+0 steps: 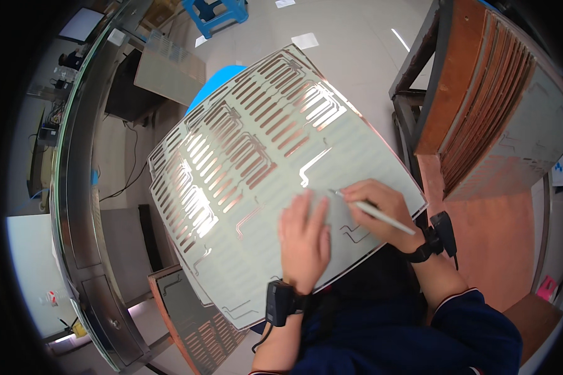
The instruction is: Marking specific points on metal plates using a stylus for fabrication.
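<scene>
A large pale board [363, 147] with rows of shiny copper strips and thin bent traces lies tilted in front of me. My left hand [304, 240] rests on its near half, slightly blurred, fingers stretched out and nothing seen in them. To its right, my right hand [381, 207] pinches a slim white pen-shaped tool [386, 217]. The tool's thin tip points left at the board's surface, close to my left fingertips. Whether the tip touches the board I cannot tell.
Several copper-edged boards [481, 106] stand stacked at the right above a copper-coloured sheet [491, 250]. Another patterned board [213, 337] leans at lower left. A metal-edged bench [97, 281] runs along the left. A blue stool [216, 22] stands at the back.
</scene>
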The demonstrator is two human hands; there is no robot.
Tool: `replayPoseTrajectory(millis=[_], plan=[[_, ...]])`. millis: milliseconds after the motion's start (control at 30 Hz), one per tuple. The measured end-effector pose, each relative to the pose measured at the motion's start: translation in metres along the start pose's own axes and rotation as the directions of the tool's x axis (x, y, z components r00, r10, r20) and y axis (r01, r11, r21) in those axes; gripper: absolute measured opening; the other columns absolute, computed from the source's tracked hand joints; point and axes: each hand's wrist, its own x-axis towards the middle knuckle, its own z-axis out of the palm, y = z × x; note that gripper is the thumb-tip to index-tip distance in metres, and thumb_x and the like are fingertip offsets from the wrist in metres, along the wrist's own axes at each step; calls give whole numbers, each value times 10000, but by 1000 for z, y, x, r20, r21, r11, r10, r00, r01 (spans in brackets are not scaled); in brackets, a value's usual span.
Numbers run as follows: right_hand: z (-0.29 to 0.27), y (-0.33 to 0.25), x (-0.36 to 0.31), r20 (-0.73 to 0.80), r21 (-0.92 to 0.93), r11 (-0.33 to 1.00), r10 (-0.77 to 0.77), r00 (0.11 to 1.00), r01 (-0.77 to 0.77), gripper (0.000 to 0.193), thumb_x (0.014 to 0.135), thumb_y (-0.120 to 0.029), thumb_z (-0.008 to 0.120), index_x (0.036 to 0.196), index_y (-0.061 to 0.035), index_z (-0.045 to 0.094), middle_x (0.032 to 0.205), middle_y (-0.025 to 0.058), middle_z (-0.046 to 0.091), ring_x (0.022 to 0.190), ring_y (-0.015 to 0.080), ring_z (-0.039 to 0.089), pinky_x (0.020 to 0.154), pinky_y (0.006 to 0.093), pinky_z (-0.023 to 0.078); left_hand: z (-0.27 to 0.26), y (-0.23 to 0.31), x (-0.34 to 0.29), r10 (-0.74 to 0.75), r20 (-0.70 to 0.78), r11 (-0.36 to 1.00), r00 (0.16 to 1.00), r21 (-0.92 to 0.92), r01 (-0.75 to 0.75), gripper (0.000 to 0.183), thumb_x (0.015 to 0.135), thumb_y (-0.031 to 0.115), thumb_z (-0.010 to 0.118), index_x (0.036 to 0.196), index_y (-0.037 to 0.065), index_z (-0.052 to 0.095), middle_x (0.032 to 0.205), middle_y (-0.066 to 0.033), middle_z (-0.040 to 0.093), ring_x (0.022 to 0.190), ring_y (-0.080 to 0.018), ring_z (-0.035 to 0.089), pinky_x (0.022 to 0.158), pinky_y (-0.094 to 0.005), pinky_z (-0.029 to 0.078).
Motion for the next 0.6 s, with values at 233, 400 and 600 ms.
replayPoseTrajectory(millis=[233,400,600], plan=[[-31,3,-9,-402,398,914,251,881,-78,102,945,-45,613,1025,18,613,1100,121,674,956,126,643,829,264,533,17,-7,22,-44,66,946,997,323,20,569,883,118,589,1427,44,439,1506,-205,384,1413,-394,323,1130,-567,257],[-47,7,-17,-442,405,909,293,848,-102,113,945,-41,612,1039,21,610,1110,126,664,930,121,650,844,248,526,68,72,-42,639,391,769,663,-356,-531,587,857,302,677,1375,83,510,1499,-118,419,1398,-274,387,1135,-529,305],[-55,-5,-40,66,155,981,105,992,-114,144,843,-40,691,975,-34,635,1051,114,682,993,238,659,872,345,515,17,58,-38,539,268,810,798,-425,-404,491,799,122,698,1279,66,610,1328,-134,574,1226,-321,548,1009,-432,457]])
